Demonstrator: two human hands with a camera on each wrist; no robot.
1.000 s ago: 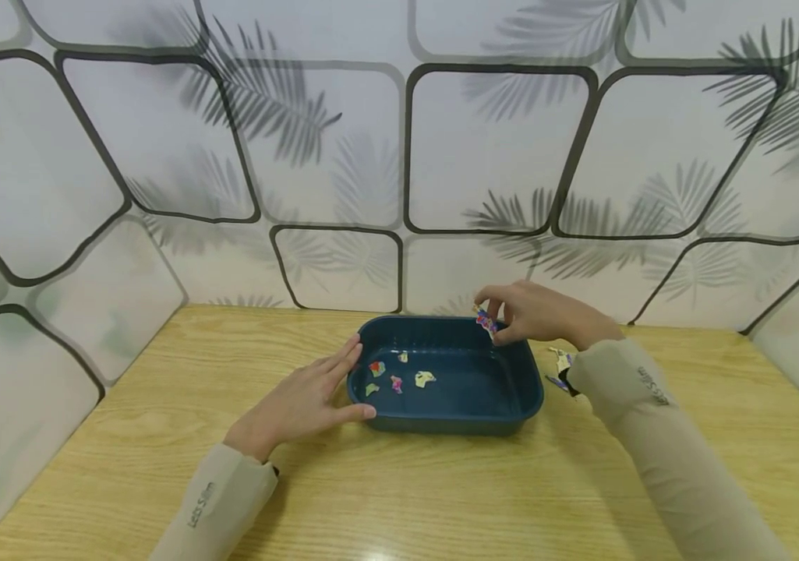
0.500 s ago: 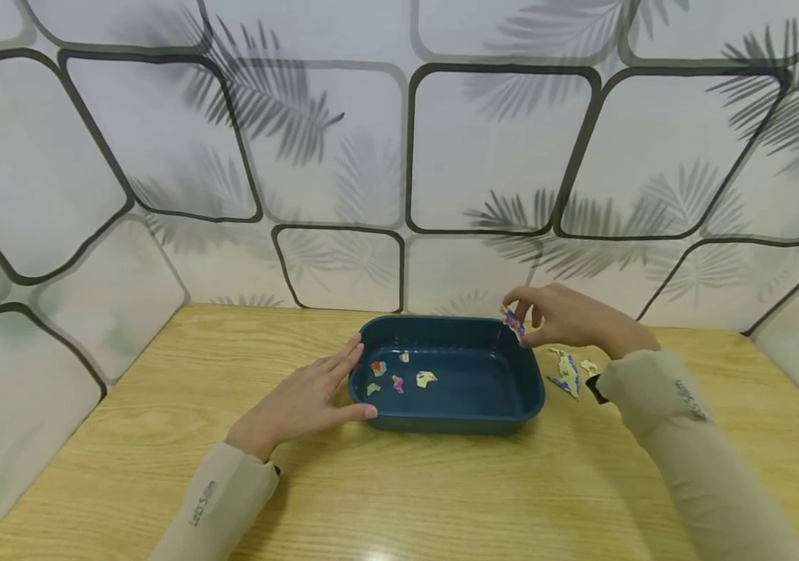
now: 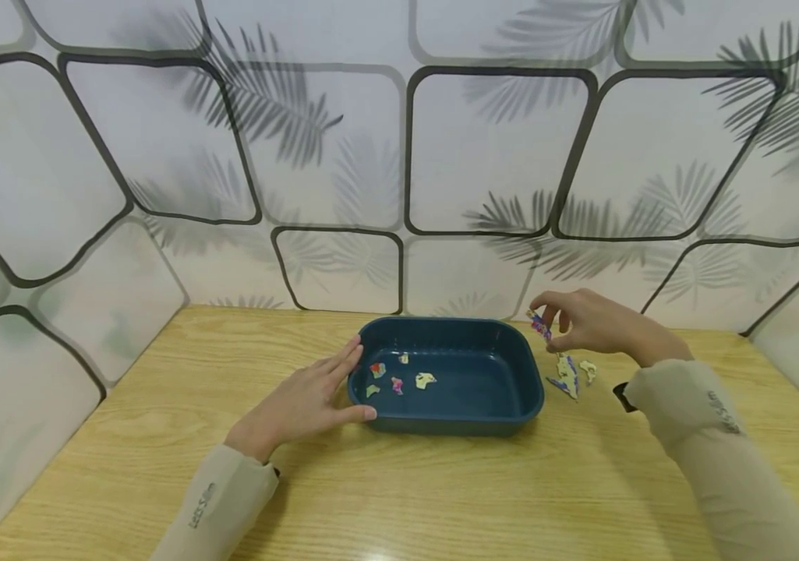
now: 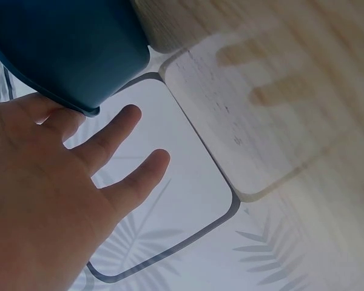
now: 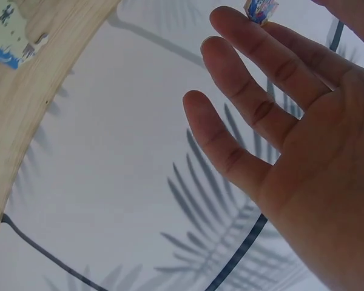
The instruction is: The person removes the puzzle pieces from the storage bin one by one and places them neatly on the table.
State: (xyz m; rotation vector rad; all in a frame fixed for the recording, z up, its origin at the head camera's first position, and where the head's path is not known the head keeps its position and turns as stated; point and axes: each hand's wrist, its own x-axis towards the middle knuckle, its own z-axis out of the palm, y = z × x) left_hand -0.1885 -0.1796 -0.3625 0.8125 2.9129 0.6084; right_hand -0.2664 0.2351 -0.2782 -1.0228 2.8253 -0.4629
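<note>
My right hand (image 3: 599,327) pinches a flat, irregularly cut piece (image 3: 539,325) in red, blue and purple between thumb and fingertips. It is just past the basin's back right corner. Part of that piece (image 5: 261,11) shows at the top of the right wrist view. With fingers extended, my left hand (image 3: 301,409) rests against the left end of a dark blue basin (image 3: 441,427), its thumb at the front rim. Inside lie several small cut pieces, among them a cream one (image 3: 425,380), a red one (image 3: 377,370) and a pink one (image 3: 397,385).
To the basin's right, a cream and blue cut piece (image 3: 566,375) and a smaller cream one (image 3: 587,370) lie on the wooden table (image 3: 399,499). A white wall (image 3: 343,273) with dark outlines and leaf prints stands close behind.
My right hand has moved right with the colourful piece, from over the basin's back right part to outside its rim. The left hand and the basin have stayed put.
</note>
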